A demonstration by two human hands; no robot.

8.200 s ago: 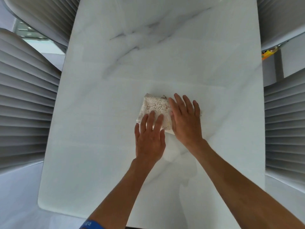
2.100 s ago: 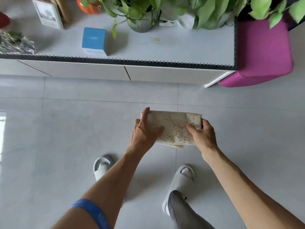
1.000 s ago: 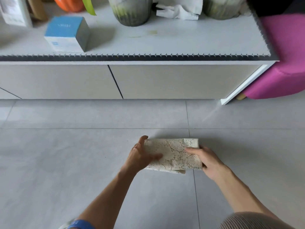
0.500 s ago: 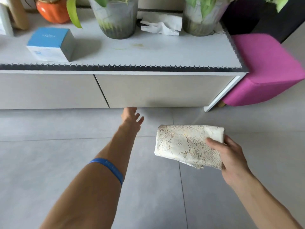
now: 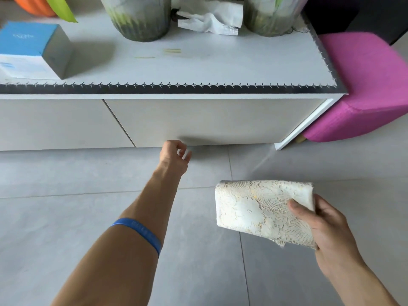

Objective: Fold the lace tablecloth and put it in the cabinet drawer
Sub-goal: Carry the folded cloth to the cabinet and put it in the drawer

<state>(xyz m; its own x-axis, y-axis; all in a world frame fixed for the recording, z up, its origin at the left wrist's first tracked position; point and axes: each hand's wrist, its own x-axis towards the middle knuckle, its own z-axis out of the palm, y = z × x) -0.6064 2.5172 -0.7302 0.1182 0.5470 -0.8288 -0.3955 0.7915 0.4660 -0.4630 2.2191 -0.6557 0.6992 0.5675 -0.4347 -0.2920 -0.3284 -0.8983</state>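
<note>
The cream lace tablecloth (image 5: 260, 208), folded into a thick rectangle, is held above the grey floor by my right hand (image 5: 326, 226), thumb on top at its right end. My left hand (image 5: 175, 154) is stretched forward and low, with its fingers curled at the bottom edge of the white cabinet drawer front (image 5: 209, 120). Whether those fingers touch the drawer's lower edge I cannot tell. The drawer looks shut, flush with the neighbouring front (image 5: 55, 124).
On the cabinet top (image 5: 198, 62) stand a blue and white box (image 5: 31, 49), two grey plant pots (image 5: 139, 16), crumpled white paper (image 5: 209, 18) and an orange pot (image 5: 33, 5). A magenta stool (image 5: 364, 85) sits right of the cabinet. Grey tiled floor lies below.
My left hand let go of the cloth and reached to the drawer's bottom edge, its fingers now curled. My right hand alone holds the cloth. The view moved closer to the cabinet.
</note>
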